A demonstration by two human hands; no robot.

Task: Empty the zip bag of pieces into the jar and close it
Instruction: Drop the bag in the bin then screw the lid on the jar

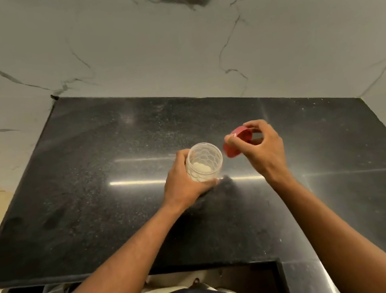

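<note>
Closing appears to be the step in hand: the jar (204,161) stands open and upright on the black table (86,189), with pale pieces (200,168) lying at its bottom. Clear plastic, faceted wall, round mouth. Left hand (185,181) wraps the jar's side, fingers (207,185) curled around its base, steadying it. Right hand (262,148) holds the red lid (236,143) just beside the mouth, tilted, its fingers pinching the rim. Judgement: level the lid, centre it over the mouth, then seat and turn while the left hand resists rotation. No zip bag is in view.
</note>
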